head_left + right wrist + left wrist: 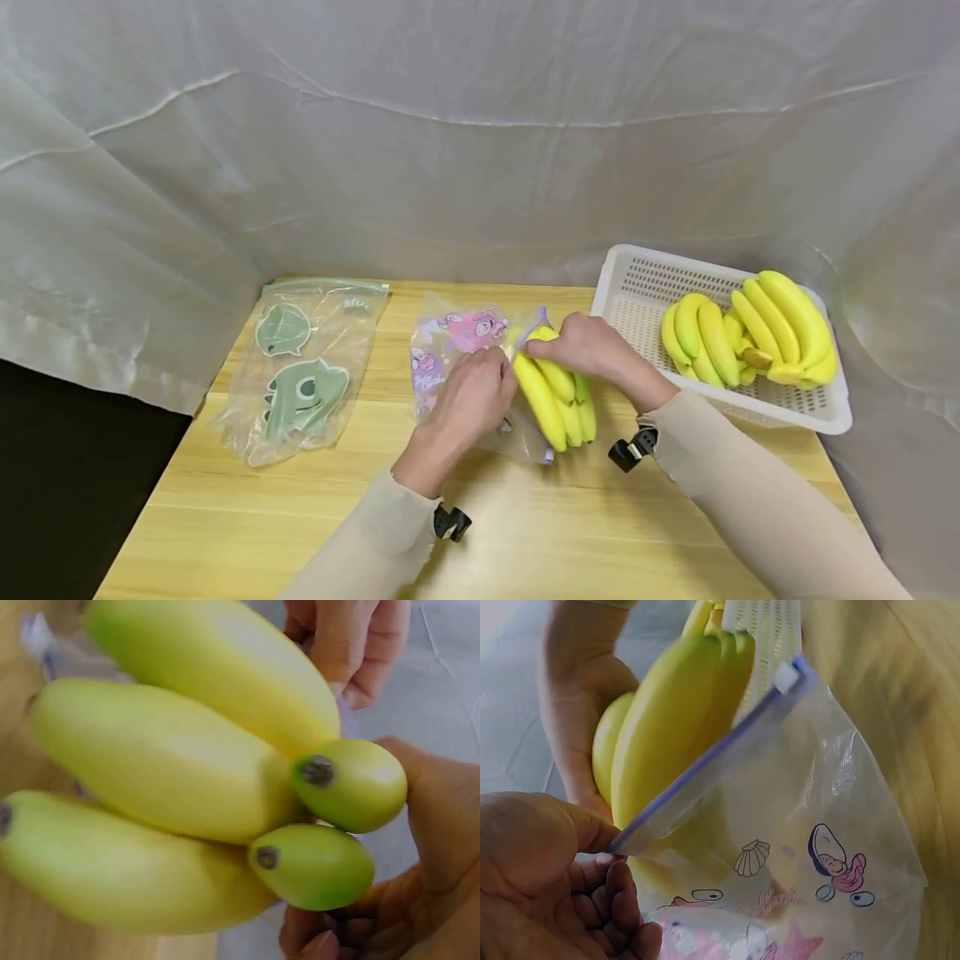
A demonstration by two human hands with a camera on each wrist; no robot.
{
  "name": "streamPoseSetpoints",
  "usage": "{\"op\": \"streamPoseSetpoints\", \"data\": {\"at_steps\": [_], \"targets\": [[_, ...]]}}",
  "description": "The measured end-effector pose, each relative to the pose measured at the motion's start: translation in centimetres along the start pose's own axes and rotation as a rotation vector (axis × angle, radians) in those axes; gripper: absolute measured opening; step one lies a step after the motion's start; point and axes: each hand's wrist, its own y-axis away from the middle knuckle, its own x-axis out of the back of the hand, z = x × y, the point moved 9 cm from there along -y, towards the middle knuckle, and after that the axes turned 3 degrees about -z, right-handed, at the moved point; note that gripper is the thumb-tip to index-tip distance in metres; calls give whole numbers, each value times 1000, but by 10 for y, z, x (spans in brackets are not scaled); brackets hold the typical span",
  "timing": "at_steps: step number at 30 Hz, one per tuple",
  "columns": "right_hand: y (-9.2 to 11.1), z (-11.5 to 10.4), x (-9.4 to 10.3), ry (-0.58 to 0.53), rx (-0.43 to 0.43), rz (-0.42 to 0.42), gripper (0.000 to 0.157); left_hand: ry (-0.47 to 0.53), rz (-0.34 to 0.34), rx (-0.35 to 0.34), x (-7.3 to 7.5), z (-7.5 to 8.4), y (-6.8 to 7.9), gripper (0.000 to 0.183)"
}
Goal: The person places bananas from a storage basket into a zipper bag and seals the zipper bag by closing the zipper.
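Note:
A bunch of bananas lies part-way into the mouth of a clear zip bag with pink and purple prints. My left hand pinches the bag's purple zip edge between thumb and forefinger, its other fingers curled below. At the stem end, my right hand grips the bunch from the far side. The right wrist view shows the banana tips close up, with the right hand's thumb and fingers around the bunch's end. A white slider sits at one end of the zip.
A white perforated basket with more bunches of bananas stands at the back right. To the left lies a clear zip bag with a green dinosaur print. Grey sheeting hangs behind the wooden table.

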Motion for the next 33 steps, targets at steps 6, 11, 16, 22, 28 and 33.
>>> {"op": "streamPoseSetpoints", "data": {"at_steps": [6,11,16,22,28,33], "targets": [[3,-6,-16,-92,57,-20,51,34,-5,20,1,0,0,19],[6,-26,-27,-28,201,-55,45,32,15,40,6,-1,1,20],[-2,-12,-20,-139,107,-17,49,63,9,72,7,-3,7,20],[-9,9,-14,-316,-46,30,55,1,74,45,12,0,15,15],[-9,25,-17,-410,-162,94,62,-76,67,-10,18,8,22,11],[-9,33,-26,-472,-195,97,65,17,-95,-16,16,15,21,16]]}}
